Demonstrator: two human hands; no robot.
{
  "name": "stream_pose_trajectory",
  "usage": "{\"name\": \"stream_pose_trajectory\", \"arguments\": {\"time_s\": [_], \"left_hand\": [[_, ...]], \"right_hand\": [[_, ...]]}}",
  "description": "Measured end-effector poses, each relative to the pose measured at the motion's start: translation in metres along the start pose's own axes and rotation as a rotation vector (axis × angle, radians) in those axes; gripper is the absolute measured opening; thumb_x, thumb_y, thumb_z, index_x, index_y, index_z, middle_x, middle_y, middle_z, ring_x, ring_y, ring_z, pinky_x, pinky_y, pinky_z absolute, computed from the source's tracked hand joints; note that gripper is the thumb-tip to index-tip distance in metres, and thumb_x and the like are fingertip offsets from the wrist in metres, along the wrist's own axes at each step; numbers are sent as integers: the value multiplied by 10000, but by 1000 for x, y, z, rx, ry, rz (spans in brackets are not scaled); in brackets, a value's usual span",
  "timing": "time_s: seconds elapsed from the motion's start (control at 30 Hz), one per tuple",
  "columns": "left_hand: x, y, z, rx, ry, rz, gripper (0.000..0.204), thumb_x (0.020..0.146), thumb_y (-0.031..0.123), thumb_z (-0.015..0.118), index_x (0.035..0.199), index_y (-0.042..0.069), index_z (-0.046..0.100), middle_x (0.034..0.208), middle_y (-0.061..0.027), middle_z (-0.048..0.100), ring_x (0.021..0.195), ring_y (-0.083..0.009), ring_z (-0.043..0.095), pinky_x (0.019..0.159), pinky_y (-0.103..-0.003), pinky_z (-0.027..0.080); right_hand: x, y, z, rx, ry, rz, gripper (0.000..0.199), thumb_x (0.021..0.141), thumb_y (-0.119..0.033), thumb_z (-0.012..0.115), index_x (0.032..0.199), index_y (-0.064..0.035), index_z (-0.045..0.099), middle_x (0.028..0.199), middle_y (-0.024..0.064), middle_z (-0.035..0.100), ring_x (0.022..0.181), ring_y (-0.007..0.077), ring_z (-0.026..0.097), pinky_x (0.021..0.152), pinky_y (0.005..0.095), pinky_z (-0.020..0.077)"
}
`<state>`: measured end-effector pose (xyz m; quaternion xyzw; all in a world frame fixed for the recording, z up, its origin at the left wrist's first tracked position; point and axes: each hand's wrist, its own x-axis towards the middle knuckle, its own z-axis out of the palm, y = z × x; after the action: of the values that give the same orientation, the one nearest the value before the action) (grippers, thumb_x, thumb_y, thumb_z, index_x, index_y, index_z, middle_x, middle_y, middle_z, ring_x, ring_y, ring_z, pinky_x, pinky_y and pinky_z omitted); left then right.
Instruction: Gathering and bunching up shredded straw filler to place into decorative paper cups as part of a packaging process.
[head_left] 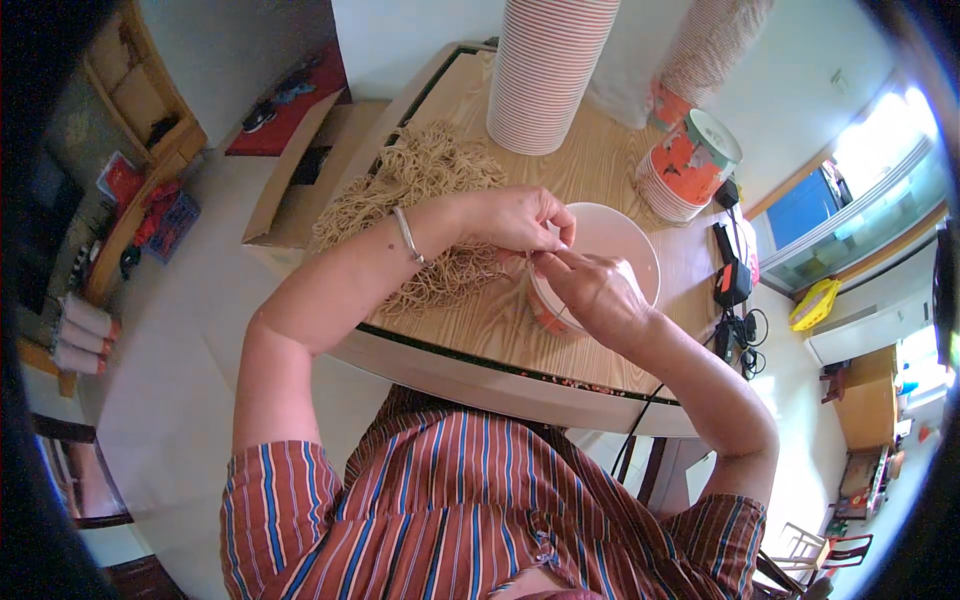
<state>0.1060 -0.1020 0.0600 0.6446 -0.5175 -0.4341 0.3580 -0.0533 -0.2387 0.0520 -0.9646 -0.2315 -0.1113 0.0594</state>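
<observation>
A white paper bowl (612, 240) with an orange outer wall stands on the wooden table (470, 335). My left hand (520, 220) pinches at the bowl's near rim, its fingertips meeting those of my right hand (590, 290), which covers the bowl's front edge. Whether a small clump of noodles sits between the fingers cannot be told. A large heap of tan dried noodles (425, 200) lies on the table just left of my hands, under my left wrist with its silver bangle (406, 234).
Two tall stacks of paper bowls (548, 70) (715, 45) stand at the table's far side, and a shorter orange stack (688, 165) leans at the right. A black device with cables (730, 280) sits at the right edge. An open cardboard box (300, 170) is on the floor to the left.
</observation>
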Motion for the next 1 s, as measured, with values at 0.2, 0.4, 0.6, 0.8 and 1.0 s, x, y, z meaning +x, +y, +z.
{"name": "stream_pose_trajectory", "arguments": {"time_s": [0.2, 0.4, 0.6, 0.8, 1.0], "left_hand": [[0, 2, 0, -106, 23, -16, 118, 922, 181, 598, 942, 65, 603, 670, 27, 547, 498, -56, 487, 400, -222, 382], [4, -7, 0, -162, 39, 24, 97, 926, 167, 594, 944, 72, 598, 684, 23, 544, 492, -58, 494, 386, -215, 379], [6, -10, 2, -173, 81, -16, 79, 930, 158, 589, 917, 81, 599, 685, 29, 542, 497, -59, 503, 383, -211, 375], [4, -13, 1, 6, 91, 13, 104, 936, 142, 574, 978, 61, 624, 728, 29, 573, 598, -47, 528, 487, -228, 427], [-3, -27, 20, 36, 347, 279, 164, 929, 104, 586, 1084, 49, 600, 736, 12, 597, 639, -73, 538, 566, -242, 457]], "right_hand": [[0, -1, 9, 55, 20, 76, 205, 858, -78, 552, 1040, -35, 467, 854, 165, 657, 752, 342, 688, 581, 430, 558], [1, 0, 11, 39, -60, 186, 198, 859, -82, 550, 1036, -37, 472, 833, 164, 656, 751, 331, 692, 579, 425, 558], [3, -6, 2, -6, -26, 134, 128, 829, -88, 591, 940, -52, 537, 841, 143, 635, 742, 332, 670, 618, 413, 548], [6, -1, 8, 88, -105, 259, 180, 858, -116, 594, 1007, -23, 552, 945, 189, 642, 774, 362, 681, 623, 462, 551], [15, 8, 12, 558, 3, 528, 142, 889, -137, 623, 837, -5, 630, 709, 62, 617, 609, 218, 598, 579, 358, 484]]}}
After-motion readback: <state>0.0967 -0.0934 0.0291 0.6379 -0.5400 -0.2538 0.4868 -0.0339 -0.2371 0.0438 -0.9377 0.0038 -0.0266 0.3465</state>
